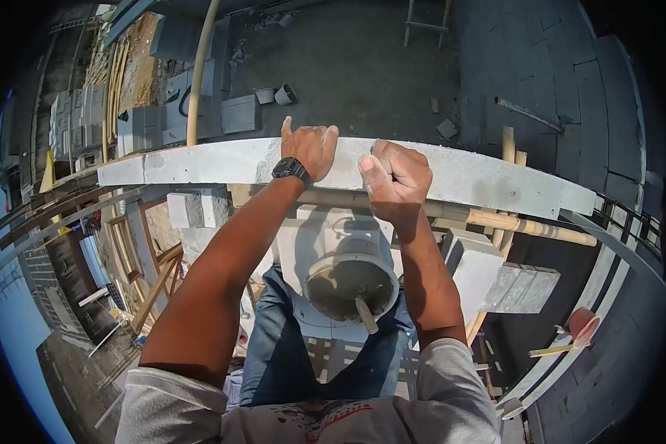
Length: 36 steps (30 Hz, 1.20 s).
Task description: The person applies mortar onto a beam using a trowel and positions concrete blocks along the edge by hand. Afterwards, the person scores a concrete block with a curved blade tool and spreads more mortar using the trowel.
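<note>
A long row of pale blocks [222,161] forms a narrow wall top in front of me. My left hand [312,150], with a black watch [291,170] on its wrist, is over this wall top. Most of its fingers bend down toward the far edge, one sticks out, and their tips are hidden. To its right, my right hand [398,177] is closed like a fist above the same blocks; whatever it may hold does not show. Below and between my forearms is a bucket [320,300] of grey mortar, with a tool's handle [365,314] leaning out over its rim.
A bamboo pole [525,224] runs along the near side of the wall. Loose blocks [470,266] sit at right, near a red scoop-like container [582,325]. Two small buckets [285,94] lie on the floor beyond. An upright pole [200,74] rises at left.
</note>
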Each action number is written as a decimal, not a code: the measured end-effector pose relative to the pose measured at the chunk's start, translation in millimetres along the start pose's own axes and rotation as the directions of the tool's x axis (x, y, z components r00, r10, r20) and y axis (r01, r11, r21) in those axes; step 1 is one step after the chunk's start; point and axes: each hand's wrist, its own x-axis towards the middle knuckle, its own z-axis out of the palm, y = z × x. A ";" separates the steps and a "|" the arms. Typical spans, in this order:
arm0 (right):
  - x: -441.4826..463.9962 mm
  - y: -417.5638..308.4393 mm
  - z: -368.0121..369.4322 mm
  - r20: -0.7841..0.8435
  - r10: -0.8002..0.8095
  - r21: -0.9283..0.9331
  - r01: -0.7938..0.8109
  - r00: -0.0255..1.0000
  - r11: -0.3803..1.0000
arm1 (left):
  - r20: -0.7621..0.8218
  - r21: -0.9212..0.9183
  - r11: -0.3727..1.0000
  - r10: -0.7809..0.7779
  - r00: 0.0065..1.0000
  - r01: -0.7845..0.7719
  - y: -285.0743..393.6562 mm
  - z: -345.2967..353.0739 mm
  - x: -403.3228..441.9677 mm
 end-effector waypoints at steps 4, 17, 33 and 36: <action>-17.1 95.0 25.3 0.086 0.007 -0.215 0.012 0.996 0.976 | -0.033 0.012 0.999 0.036 0.999 -0.036 -1.9 0.1 0.5; -254.1 61.8 -291.3 -0.851 0.510 0.522 -0.092 -0.127 0.848 | -0.091 0.002 0.980 0.196 0.976 -0.197 -5.7 9.6 4.8; -146.7 135.7 -409.6 -0.779 0.489 0.496 0.090 -0.392 0.863 | -0.075 -0.058 0.975 0.212 0.974 -0.216 -4.1 8.7 6.6; -142.0 100.4 -406.5 -0.814 0.407 0.415 0.074 -0.415 0.907 | -0.080 -0.084 0.973 0.210 0.974 -0.217 1.8 5.0 6.6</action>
